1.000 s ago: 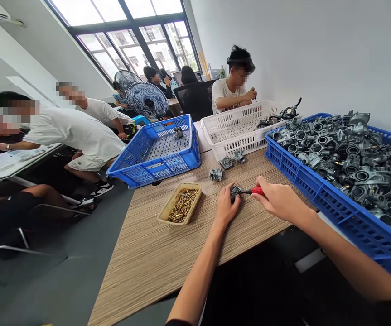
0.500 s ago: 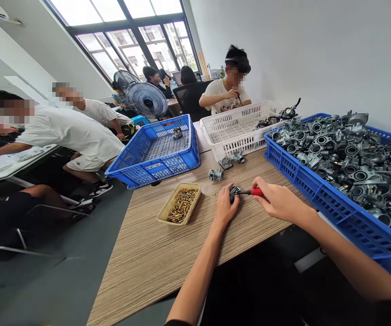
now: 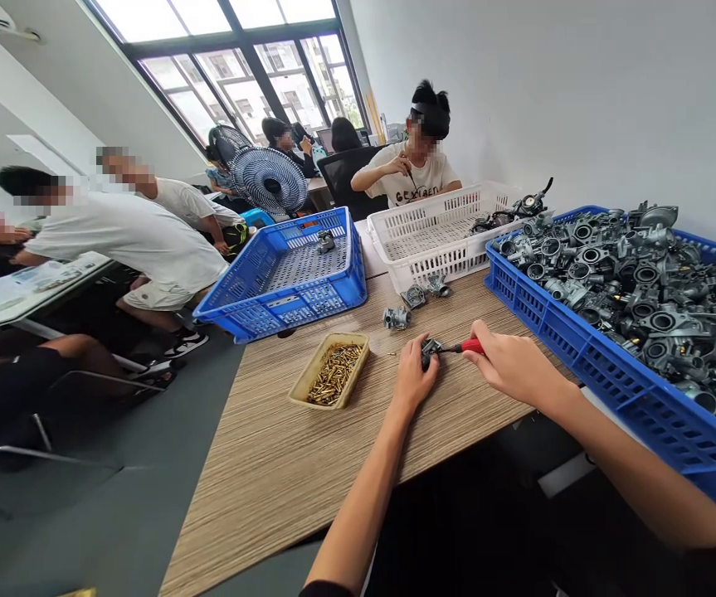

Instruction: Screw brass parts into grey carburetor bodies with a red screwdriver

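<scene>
My left hand (image 3: pixel 416 371) is closed round a small dark metal carburetor part (image 3: pixel 431 349) on the wood-grain table (image 3: pixel 270 464). From the right, my right hand (image 3: pixel 504 358) grips the red handle of a screwdriver (image 3: pixel 470 346), whose shaft reaches to the metal part. A tiny brass piece (image 3: pixel 392 354) lies just left of my left hand. Further left sits a yellowish tray (image 3: pixel 295 396) full of small brass pieces (image 3: pixel 336 373). Beyond my hands stand a few grey carburetor bodies (image 3: pixel 396 317).
On the right, a blue crate (image 3: pixel 582 356) is heaped with metal carburetor bodies (image 3: pixel 662 319). A blue crate (image 3: pixel 308 313) holding one part and a white crate (image 3: pixel 450 264) stand at the back. Across the table sits a person (image 3: pixel 423 166); others are at the left.
The person across the table has raised a hand with a tool, and a person at the left has shifted. My hands have barely moved.
</scene>
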The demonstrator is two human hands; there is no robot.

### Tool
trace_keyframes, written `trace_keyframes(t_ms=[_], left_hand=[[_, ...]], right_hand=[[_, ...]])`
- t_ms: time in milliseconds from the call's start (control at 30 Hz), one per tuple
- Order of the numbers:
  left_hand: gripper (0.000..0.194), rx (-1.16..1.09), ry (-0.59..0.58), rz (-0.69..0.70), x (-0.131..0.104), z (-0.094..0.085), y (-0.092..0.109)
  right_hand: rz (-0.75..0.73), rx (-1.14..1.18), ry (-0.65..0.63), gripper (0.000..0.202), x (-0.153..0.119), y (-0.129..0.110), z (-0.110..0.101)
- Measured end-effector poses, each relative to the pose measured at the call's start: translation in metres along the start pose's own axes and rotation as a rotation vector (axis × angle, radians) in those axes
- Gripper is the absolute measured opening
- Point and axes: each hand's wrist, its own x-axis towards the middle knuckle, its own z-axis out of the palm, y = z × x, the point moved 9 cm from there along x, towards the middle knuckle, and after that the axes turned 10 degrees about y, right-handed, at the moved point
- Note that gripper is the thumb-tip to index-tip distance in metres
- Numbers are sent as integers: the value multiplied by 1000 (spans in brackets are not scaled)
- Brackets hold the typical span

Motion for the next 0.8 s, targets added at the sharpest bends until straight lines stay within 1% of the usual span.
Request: trace_keyframes(t_ms=[67, 167, 233, 267, 333, 500, 567, 667, 800], left_hand=[[47, 0, 2, 2, 0, 0, 0], [47, 5, 0, 4, 0, 0, 0], [47, 4, -3, 5, 0, 0, 0], [47, 3, -4, 4, 0, 0, 0], [47, 0, -7, 0, 0, 0, 0], [46, -1, -6, -5, 0, 0, 1], [46, -3, -6, -5, 0, 0, 1], [45, -6, -1, -5, 0, 0, 0], [44, -14, 9, 5, 1, 0, 0]], right_hand=[[-39, 59, 12, 11, 0, -3, -1], [-107, 145, 27, 16, -1, -9, -1], [-80, 88, 19, 8, -1, -7, 1], [-55, 41, 13, 7, -1, -5, 2], [-21, -24, 5, 14, -1, -3, 2], [-97, 65, 10, 12, -1, -11, -1], [-75, 32, 5, 9, -1, -8, 1], [-15, -30, 2, 13, 0, -1, 2], [-75, 69, 25, 14, 0, -5, 1]])
